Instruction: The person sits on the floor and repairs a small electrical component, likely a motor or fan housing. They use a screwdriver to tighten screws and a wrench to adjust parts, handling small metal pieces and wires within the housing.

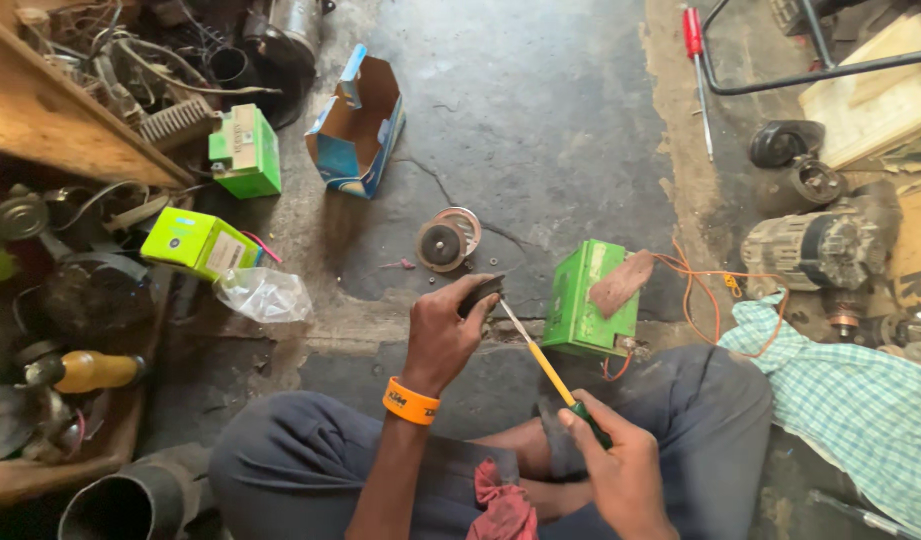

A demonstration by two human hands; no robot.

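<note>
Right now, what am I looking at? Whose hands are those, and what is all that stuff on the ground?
This is one picture, taken by a camera worn on a person's head, so you look down just as they do. The person sits on a concrete floor with their knees spread.

The left hand, with an orange wristband, grips a small dark round part. The right hand holds a screwdriver with a yellow and green handle, its tip pointing at that part.

Close by on the floor stands a green box-shaped battery with orange wires. Further off lie two round metal discs, an open blue carton, small green boxes, a clear plastic bag and a red-handled screwdriver. A checked cloth lies on the right, with old motor parts above it.
</note>
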